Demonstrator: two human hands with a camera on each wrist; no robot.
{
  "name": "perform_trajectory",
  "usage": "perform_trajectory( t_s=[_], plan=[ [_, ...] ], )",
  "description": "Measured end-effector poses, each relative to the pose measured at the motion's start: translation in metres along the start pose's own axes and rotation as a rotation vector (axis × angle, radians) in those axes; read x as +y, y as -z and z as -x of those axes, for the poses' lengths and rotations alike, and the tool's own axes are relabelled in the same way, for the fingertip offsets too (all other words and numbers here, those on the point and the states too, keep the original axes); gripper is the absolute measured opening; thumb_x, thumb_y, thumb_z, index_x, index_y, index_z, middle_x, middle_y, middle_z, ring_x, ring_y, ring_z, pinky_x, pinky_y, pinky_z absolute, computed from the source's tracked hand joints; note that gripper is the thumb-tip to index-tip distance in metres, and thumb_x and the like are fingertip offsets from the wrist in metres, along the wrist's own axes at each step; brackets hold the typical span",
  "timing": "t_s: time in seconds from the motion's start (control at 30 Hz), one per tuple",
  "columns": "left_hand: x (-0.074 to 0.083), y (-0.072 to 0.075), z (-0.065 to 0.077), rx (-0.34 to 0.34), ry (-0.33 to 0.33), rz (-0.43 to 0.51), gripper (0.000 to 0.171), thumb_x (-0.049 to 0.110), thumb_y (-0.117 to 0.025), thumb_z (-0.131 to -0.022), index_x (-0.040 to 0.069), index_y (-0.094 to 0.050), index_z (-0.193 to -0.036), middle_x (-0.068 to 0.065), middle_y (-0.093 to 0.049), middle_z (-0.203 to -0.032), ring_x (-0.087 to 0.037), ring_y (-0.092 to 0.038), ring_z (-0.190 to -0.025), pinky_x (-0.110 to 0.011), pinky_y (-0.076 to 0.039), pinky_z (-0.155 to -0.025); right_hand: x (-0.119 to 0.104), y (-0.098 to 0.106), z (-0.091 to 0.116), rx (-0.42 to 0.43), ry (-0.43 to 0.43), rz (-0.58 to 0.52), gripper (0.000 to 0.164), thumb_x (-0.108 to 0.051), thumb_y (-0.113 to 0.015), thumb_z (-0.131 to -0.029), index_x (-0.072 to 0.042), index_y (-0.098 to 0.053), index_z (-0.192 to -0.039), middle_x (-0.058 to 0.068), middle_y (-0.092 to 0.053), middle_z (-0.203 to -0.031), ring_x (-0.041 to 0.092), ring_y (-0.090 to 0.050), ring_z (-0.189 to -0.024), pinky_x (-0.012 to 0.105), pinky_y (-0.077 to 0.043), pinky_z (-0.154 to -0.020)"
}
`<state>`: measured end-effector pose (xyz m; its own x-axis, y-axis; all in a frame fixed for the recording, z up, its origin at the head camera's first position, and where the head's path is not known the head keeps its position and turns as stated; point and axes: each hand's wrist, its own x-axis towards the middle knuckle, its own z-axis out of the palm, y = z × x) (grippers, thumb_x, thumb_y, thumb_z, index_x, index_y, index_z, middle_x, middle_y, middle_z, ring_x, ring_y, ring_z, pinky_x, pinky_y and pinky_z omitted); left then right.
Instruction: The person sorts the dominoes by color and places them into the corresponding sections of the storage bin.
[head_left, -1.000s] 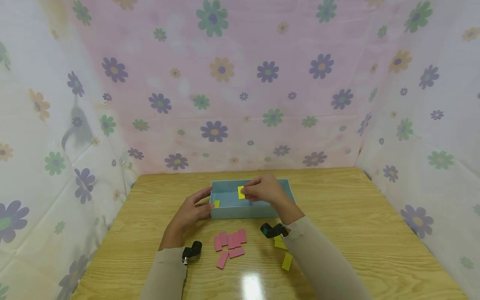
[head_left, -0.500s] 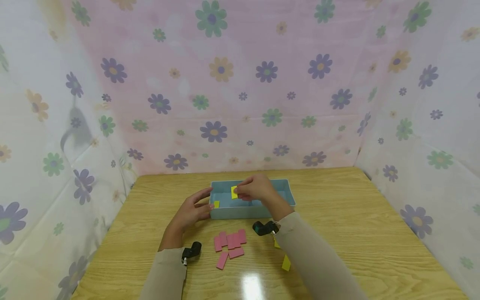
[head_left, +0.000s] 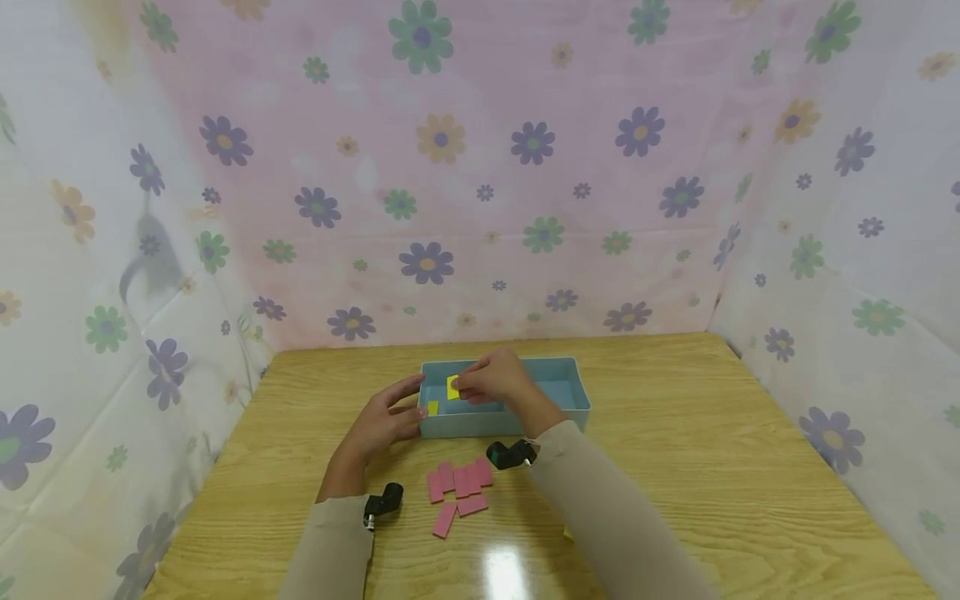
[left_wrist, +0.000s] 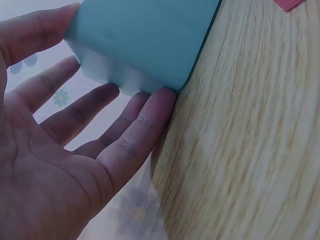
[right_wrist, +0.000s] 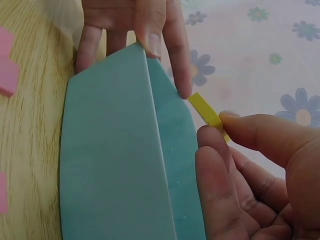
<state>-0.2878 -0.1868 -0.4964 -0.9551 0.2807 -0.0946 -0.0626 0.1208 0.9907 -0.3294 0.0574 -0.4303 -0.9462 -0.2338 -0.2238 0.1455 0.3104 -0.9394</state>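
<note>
1. The largest thing on my head feed is the pale fabric backdrop [head_left: 480,167] around the workspace; the print I can make out on it is daisy-like flowers in purple, green and orange.
2. Below it I have the yellow-brown wood-grain tabletop [head_left: 675,433], with a bright glare near its front edge.
3. Two beige fabric sleeves reach in from the near side, the right sleeve [head_left: 607,508] slanting across more of my picture than the left sleeve [head_left: 335,542].
4. The smooth, light-blue, open-topped rectangular box [head_left: 461,427] sits near the middle, its long side facing me.
5. My left hand [head_left: 385,419] rests its spread fingers against the box's left end, thumb at the front corner; its grip is loose, steadying contact only.
6. My right hand [head_left: 495,377] is over the box, its grip a pinch of thumb and fingers.
7. A black wrist camera shows at each cuff.
8. In front of the box lies a cluster of flat pink rectangular pieces [head_left: 461,482].
9. The pinched thing, a thin, flat yellow rectangular piece [head_left: 452,387], is over the box's left part. A second yellow piece [head_left: 432,408] is inside the front-left corner; a third yellow piece [head_left: 567,532] peeks from beside the right sleeve, mostly hidden.
</note>
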Motion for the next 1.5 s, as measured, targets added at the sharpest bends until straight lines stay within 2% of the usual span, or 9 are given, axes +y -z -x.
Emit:
perform_trajectory(
  t_s=[0.17,0.47,0.77,1.2,1.5],
  plan=[
    [0.001,0.0,-0.001,0.002,0.004,0.004,0.065,0.014,-0.069,-0.1,0.024,-0.043,-0.159,-0.006,-0.038,-0.165,-0.039,-0.047,-0.145,-0.046,-0.059,-0.097,-0.002,-0.007,-0.001,0.009,-0.01,0.0,0.019,-0.018,-0.088,-0.084,-0.004,-0.082,-0.094,0.01,-0.079,-0.084,0.033,-0.078,-0.09,0.047,-0.063,-0.084],
    [0.003,-0.001,-0.003,-0.003,-0.001,0.011,0.065,0.012,-0.068,-0.1,0.023,-0.043,-0.159,-0.008,-0.037,-0.165,-0.04,-0.047,-0.145,-0.047,-0.059,-0.098,-0.002,-0.015,-0.006,0.03,-0.029,-0.02,0.015,-0.016,-0.087,-0.085,-0.004,-0.081,-0.092,0.01,-0.079,-0.084,0.032,-0.078,-0.089,0.047,-0.063,-0.083],
    [0.002,0.0,-0.003,-0.004,-0.004,0.017,0.064,0.012,-0.067,-0.101,0.022,-0.043,-0.159,-0.009,-0.037,-0.165,-0.04,-0.048,-0.144,-0.046,-0.059,-0.097,-0.003,-0.019,-0.008,0.034,-0.04,-0.012,0.014,-0.014,-0.087,-0.085,-0.003,-0.081,-0.092,0.01,-0.079,-0.084,0.036,-0.077,-0.094,0.047,-0.063,-0.084],
    [0.0,0.001,-0.002,0.006,0.008,0.022,0.064,0.014,-0.069,-0.1,0.024,-0.044,-0.159,-0.007,-0.038,-0.165,-0.039,-0.047,-0.145,-0.047,-0.059,-0.096,0.0,-0.021,-0.008,0.038,-0.02,0.006,0.011,-0.012,-0.085,-0.086,-0.002,-0.08,-0.09,0.011,-0.079,-0.083,0.034,-0.078,-0.088,0.044,-0.064,-0.079],
    [-0.002,0.002,-0.001,-0.011,0.002,0.021,0.067,0.017,-0.071,-0.099,0.023,-0.042,-0.16,-0.008,-0.036,-0.166,-0.041,-0.046,-0.145,-0.048,-0.058,-0.099,0.004,-0.022,-0.01,0.04,-0.024,-0.007,0.012,-0.012,-0.085,-0.086,-0.002,-0.081,-0.091,0.011,-0.079,-0.084,0.034,-0.078,-0.088,0.044,-0.064,-0.079]
  ],
)
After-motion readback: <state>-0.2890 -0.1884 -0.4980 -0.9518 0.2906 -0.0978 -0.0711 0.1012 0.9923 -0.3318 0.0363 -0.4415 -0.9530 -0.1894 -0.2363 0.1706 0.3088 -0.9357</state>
